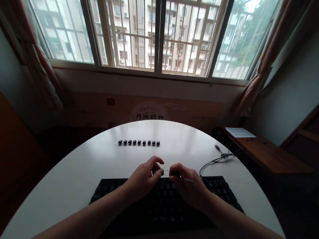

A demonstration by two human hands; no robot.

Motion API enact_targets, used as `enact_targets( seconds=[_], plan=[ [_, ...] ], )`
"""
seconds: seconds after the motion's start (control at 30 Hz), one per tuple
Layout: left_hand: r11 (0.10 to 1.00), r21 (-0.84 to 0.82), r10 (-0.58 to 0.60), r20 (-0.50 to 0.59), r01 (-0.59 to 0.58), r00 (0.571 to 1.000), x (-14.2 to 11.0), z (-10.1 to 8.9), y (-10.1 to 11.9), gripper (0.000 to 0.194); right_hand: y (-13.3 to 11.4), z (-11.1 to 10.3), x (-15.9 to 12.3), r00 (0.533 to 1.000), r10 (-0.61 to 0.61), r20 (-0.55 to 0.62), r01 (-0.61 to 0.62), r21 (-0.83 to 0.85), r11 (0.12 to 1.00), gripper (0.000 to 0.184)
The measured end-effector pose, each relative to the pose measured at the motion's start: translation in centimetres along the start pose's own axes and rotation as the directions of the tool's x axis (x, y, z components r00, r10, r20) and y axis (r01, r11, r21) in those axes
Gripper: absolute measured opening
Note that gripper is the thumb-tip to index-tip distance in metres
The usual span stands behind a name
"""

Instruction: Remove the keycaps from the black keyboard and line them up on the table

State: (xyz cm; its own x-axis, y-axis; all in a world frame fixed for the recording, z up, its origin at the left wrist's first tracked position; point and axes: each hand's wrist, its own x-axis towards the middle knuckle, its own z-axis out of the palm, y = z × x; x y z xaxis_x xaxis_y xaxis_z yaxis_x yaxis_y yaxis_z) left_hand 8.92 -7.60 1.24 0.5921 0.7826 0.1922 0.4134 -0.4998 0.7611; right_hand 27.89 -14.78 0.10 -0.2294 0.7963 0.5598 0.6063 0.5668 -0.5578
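Note:
Just above the black keyboard, my two hands are close together. Between the fingertips of my left hand is a small dark keycap. My right hand is closed around the dark handle of a wire keycap puller; its thin wires reach toward the keycap, and more wire shows behind my fingers. Whether the wires still grip the keycap is too small to tell. Several black keycaps stand in a row on the white table, beyond my left hand. My forearms cover parts of the keyboard.
The round white table carries everything. A black cable with a USB plug lies coiled at the right, behind the keyboard. Off the table's right edge, a wooden surface holds a white paper. A barred window is ahead.

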Motion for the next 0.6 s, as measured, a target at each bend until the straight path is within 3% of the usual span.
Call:
enact_targets(
  seconds=[0.2, 0.6],
  plan=[
    [1.0, -0.01, -0.002, -0.007, 0.002, 1.0, 0.03, 0.09, -0.18, 0.023, -0.41, 0.07, 0.13, 0.999, -0.04, -0.019, 0.039, -0.053, 0.998, 0.013],
    [0.997, -0.078, -0.003, -0.073, -0.002, 0.997, -0.05, 0.25, 0.04, 0.022, -0.35, 0.28, 0.1, 0.999, -0.005, -0.052, 0.003, -0.039, 0.999, 0.012]
  ],
)
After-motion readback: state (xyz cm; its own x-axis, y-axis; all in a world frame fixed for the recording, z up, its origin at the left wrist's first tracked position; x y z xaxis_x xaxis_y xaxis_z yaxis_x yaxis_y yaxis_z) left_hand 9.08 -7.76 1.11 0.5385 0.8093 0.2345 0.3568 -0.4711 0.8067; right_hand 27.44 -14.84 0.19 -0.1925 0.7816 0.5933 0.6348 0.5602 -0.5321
